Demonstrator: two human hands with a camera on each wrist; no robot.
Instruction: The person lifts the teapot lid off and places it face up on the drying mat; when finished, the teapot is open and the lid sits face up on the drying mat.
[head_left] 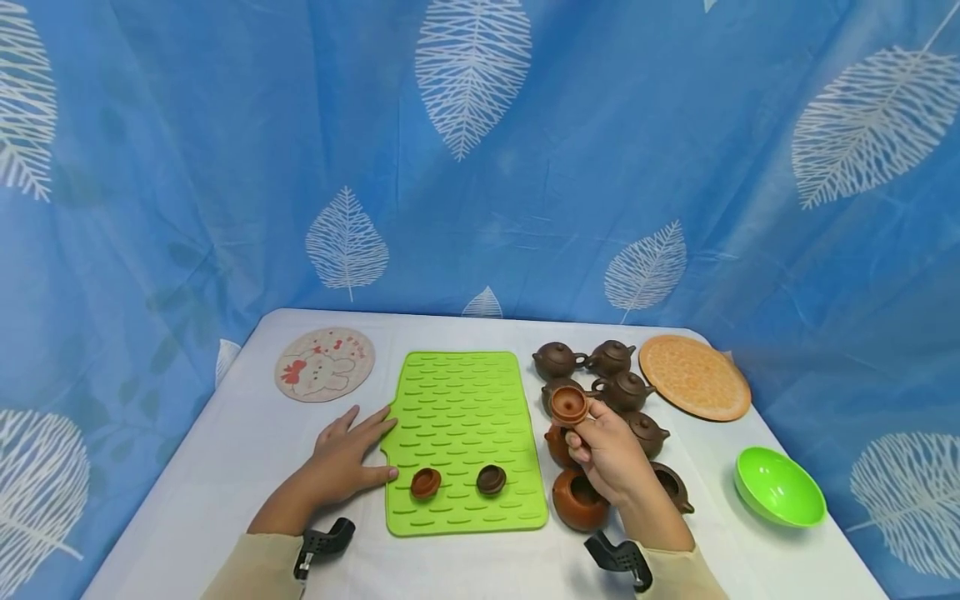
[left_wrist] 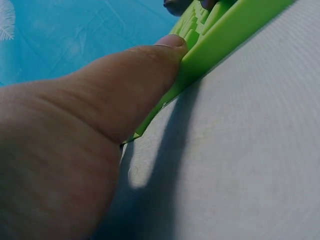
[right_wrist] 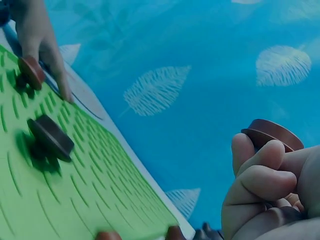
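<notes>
Lid, reddish-brown, is pinched between the thumb and fingers of the person's right hand, held above the pots with its hollow underside facing the wearer. Close by that wrist, on its left, an uncovered red pot shows a dark mouth; I can't make out what is inside. Right of the same wrist, and partly behind it, a dark pot gapes open too, its contents just as hard to read. Beyond the hand gather more dark pots, among them a far one with its lid on. Another red pot is half hidden by the fingers.

The left hand lies with fingers spread, thumb and fingertips touching the left edge of a green mat. Just right of that thumb, a small red lid rests upside down on the mat; a dark lid, likewise upturned, sits between the two hands. Well right of the right hand, a green bowl stands on the white tabletop, its shiny inside in plain view.
</notes>
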